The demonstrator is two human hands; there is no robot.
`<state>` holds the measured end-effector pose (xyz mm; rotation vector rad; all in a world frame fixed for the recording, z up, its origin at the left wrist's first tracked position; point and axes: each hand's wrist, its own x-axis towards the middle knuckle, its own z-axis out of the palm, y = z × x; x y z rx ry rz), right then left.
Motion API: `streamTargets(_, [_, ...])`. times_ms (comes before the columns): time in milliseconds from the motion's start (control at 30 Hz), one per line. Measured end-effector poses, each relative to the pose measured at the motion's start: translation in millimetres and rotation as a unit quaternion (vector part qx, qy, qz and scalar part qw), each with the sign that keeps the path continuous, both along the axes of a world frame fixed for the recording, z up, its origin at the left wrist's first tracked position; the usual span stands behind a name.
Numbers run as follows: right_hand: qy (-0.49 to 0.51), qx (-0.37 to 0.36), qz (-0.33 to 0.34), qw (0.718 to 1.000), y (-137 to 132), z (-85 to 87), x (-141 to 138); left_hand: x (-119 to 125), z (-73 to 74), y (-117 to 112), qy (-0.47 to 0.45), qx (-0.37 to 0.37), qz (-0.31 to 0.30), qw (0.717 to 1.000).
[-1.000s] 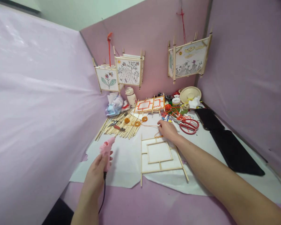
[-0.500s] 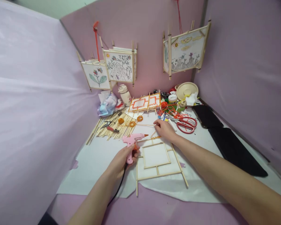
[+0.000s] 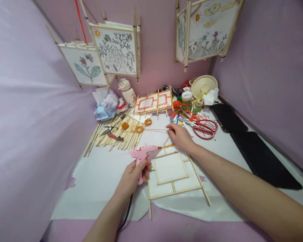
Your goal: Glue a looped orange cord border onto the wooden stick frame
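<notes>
My left hand (image 3: 138,171) grips a pink hot glue gun (image 3: 143,153) by its handle, with the trigger under the fingers. The gun's nozzle points right, close to the top bar of a wooden stick frame (image 3: 175,193) backed with white paper. Orange cord (image 3: 169,146) runs in small loops along part of that top bar. Above it my right hand (image 3: 179,136) pinches the same orange cord between thumb and fingers. From there a strand stretches left to loose coils of cord (image 3: 139,129) on the table.
Bamboo sticks (image 3: 111,134) lie at the left with red-handled pruners (image 3: 113,135) on them. Red scissors (image 3: 204,128) and tangled red cord are at right, near two black flat devices (image 3: 262,158). Behind stands a decorated panel (image 3: 154,102); picture lanterns (image 3: 118,50) hang above.
The glue gun's nozzle has come to the looped cord on the top bar. My right hand still pinches the cord. The view has tilted down and closer.
</notes>
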<state>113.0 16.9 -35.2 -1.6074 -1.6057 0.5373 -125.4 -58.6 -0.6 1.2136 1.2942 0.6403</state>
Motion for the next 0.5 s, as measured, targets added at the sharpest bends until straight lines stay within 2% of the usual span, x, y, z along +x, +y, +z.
streamTargets(200, [0.009,0.013,-0.014,1.000,0.9,-2.9,0.8,3.0,2.9,1.4,0.017,0.000,0.003,1.000])
streamTargets(500, [-0.005,0.000,-0.018,1.000,-1.3,2.9,-0.1,9.7,7.9,4.4,0.036,0.010,-0.004,0.999])
